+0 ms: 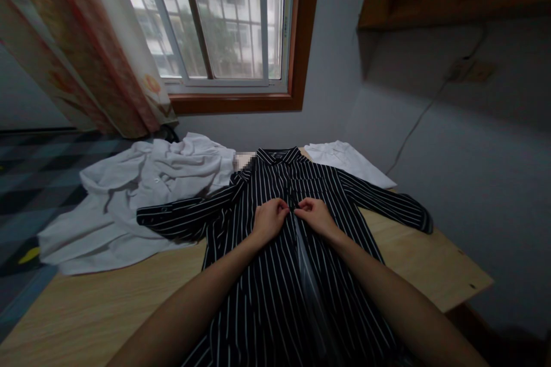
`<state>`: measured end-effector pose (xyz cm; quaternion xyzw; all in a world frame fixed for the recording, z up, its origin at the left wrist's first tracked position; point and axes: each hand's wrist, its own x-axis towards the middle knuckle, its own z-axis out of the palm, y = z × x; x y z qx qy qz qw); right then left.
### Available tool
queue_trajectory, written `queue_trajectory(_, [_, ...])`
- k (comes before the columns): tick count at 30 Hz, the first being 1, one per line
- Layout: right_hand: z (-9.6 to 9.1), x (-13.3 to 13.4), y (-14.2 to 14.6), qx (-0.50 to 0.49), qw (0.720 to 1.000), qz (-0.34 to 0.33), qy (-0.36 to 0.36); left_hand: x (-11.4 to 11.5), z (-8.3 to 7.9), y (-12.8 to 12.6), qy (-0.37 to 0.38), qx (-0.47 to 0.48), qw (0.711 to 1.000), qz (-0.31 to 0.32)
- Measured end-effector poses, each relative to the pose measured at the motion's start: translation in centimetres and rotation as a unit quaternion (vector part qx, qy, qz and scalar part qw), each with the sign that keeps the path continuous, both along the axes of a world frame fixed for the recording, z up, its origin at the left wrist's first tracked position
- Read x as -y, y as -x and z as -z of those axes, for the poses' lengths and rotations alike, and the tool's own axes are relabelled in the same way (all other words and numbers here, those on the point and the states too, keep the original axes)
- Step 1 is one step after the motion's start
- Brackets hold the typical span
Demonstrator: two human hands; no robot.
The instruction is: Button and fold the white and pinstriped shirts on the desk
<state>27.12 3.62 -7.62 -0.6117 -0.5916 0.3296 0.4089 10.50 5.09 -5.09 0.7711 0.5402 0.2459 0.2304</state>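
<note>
A black shirt with white stripes [267, 281] lies front up on the table, collar toward the window and both sleeves spread to the sides. Its front is joined near the collar and parts below my hands, where a pale inner strip shows. My left hand [270, 219] pinches the left edge of the front placket at chest height. Just across from it, my right hand [316, 217] pinches the other edge. The fingertips of both hands almost meet. Whether a button sits between them is too small to make out.
Crumpled white clothing [142, 183] covers the table's left side, under one striped sleeve. A folded white garment [344, 160] lies at the back right. The wooden table [430, 264] ends at the right near a wall with a hanging cable [415, 123]. Behind are a window and curtain [86, 40].
</note>
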Motion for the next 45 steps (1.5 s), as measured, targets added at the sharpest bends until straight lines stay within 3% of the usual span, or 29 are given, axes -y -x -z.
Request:
queue_trajectory(6, [-0.3,0.3,0.6,0.019,1.000,-0.003,-0.006,-0.1,0.3,-0.1,-0.003,0.042,0.999,0.001])
queue_trajectory(11, [-0.5,0.5,0.8,0.017,1.000,0.009,-0.010,-0.4,0.3,-0.2,0.042,0.088,0.995,-0.009])
queue_trajectory(18, [-0.4,0.6,1.0,-0.011,0.999,0.002,-0.035,-0.9,0.5,-0.2,0.092,0.070,0.993,-0.020])
queue_trajectory(21, [-0.4,0.5,1.0,-0.066,0.997,-0.004,-0.036,-0.9,0.4,-0.2,0.100,0.058,0.993,-0.020])
queue_trajectory(25, [-0.5,0.3,1.0,-0.206,0.978,-0.005,0.033,-0.9,0.2,0.0,0.119,0.079,0.990,-0.020])
queue_trajectory(28, [-0.7,0.1,1.1,-0.254,0.966,-0.013,0.052,-1.1,0.3,0.1,0.125,0.113,0.986,-0.019])
queue_trajectory(33, [-1.0,0.3,1.4,-0.188,0.982,-0.013,0.028,-1.5,0.8,0.1,0.140,0.143,0.980,-0.003])
queue_trajectory(37, [-1.4,1.0,1.9,-0.065,0.996,0.016,-0.052,-1.4,0.6,-0.1,0.154,0.157,0.975,-0.023])
queue_trajectory(45, [-1.7,2.2,2.8,0.158,0.974,0.037,-0.160,-0.9,0.6,-0.3,0.123,0.167,0.977,-0.053])
